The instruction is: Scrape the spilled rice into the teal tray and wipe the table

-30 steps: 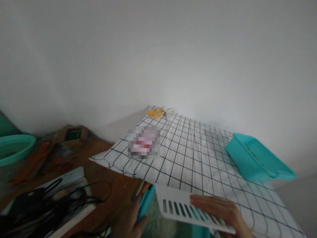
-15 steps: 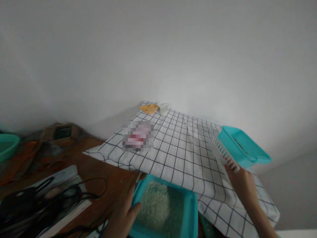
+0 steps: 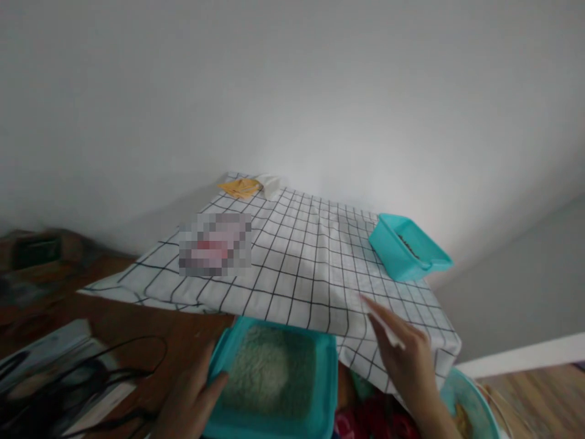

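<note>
My left hand (image 3: 194,393) grips the left side of a teal plastic tub (image 3: 331,387), thumb at the rim and fingers along the outside. Pale granular stuff (image 3: 269,372), perhaps rice, lies in the tub; I cannot make out the grains. My right hand (image 3: 404,353) is raised over the near right part of the checked cloth, pinching a thin white slotted piece (image 3: 386,329) that appears nearly edge-on and blurred. Beyond that hand, a second teal container (image 3: 402,247) with small dark bits inside stands on the cloth, apart from my fingers.
A white checked cloth (image 3: 297,268) covers the raised surface against the wall. On it lie a pixelated pink item (image 3: 214,244), a yellow cloth (image 3: 242,188) and a white one (image 3: 270,186). Black cables (image 3: 91,378) clutter the left. A teal basin (image 3: 475,405) stands lower right.
My right hand has drawn the white slotted piece away from the second teal container, toward me. The view has shifted right. My left hand stays at the tub.
</note>
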A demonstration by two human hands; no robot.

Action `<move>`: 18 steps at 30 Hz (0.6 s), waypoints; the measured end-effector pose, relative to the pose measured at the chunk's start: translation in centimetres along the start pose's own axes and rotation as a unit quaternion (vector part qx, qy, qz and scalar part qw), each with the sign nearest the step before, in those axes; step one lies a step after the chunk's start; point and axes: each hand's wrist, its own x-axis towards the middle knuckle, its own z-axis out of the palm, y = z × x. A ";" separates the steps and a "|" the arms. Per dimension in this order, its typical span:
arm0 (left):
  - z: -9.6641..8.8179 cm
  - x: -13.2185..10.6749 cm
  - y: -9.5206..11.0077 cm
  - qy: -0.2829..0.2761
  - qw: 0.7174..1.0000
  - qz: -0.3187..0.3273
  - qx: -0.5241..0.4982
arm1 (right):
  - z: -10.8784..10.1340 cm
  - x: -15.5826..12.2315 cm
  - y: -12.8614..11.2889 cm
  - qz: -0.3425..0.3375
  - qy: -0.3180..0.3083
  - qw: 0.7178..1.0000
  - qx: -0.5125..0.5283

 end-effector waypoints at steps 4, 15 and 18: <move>0.3 0.2 -0.6 -0.003 1.000 0.016 -0.009 | -0.3 1.6 7.8 0.155 0.032 0.963 -0.217; -0.3 -0.2 1.3 -0.016 1.000 0.002 0.023 | 5.3 -0.5 -2.6 -0.118 -0.007 0.990 -0.074; -0.1 -0.3 0.4 0.003 1.000 0.022 0.017 | 4.8 -1.3 -5.6 -0.205 -0.049 0.975 0.068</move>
